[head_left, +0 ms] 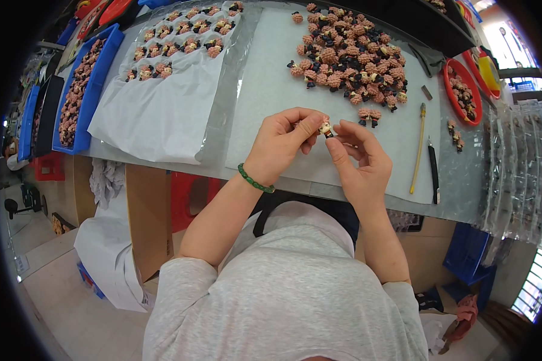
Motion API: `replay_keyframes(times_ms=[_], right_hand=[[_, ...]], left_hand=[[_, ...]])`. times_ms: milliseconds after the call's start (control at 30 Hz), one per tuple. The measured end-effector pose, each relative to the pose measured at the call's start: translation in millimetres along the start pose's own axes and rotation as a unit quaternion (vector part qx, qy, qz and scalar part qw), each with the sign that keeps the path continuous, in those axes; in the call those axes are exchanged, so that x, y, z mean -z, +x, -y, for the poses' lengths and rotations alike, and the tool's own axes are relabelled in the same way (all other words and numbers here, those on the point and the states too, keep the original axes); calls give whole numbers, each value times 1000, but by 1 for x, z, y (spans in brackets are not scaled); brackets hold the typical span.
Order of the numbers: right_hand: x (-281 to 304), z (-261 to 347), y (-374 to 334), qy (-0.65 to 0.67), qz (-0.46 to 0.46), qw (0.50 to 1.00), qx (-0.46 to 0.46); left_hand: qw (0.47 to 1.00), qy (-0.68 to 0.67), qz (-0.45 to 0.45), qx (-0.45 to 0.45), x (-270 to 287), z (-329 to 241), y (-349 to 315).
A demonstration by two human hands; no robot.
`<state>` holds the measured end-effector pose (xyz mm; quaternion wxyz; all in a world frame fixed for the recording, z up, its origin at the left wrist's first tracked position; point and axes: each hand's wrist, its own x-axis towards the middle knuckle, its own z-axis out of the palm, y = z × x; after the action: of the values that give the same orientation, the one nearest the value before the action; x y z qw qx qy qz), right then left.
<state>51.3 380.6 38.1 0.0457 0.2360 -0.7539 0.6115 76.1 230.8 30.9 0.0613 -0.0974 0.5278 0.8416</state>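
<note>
A small figurine (pixel 325 129) with pink curly hair, a pale face and dark clothing is pinched between the thumb and fingers of my left hand (pixel 283 139). A green bead bracelet (pixel 254 179) circles my left wrist. Close by, my right hand (pixel 364 161) is curved with its fingers apart. Its thumb tip lies beside the figurine's lower end; whether it touches is unclear. Just beyond my hands lie a few similar figurines (pixel 370 117), apart from a large heap of them (pixel 349 57) on the white sheet (pixel 259 90).
Figurines stand in rows on a white wrapped tray (pixel 162 111) at left, next to a blue bin (pixel 85 96) of more. A yellow-handled brush (pixel 418 150) and a black pen-like tool (pixel 433 171) lie right. Beyond them are a red bowl (pixel 473 114) and hanging clear plastic bags (pixel 515 162).
</note>
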Motion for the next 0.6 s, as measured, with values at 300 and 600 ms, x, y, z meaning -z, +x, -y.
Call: replay_keyframes(times_ms=[300,600], right_hand=[[5,-10,-13,116,-7,992,-56],[5,-15,-14,84,9,996,-3]], left_hand=[[997,-56,36,-34,-1,6,-7],[997,-65,49,-14,4,3,-8]])
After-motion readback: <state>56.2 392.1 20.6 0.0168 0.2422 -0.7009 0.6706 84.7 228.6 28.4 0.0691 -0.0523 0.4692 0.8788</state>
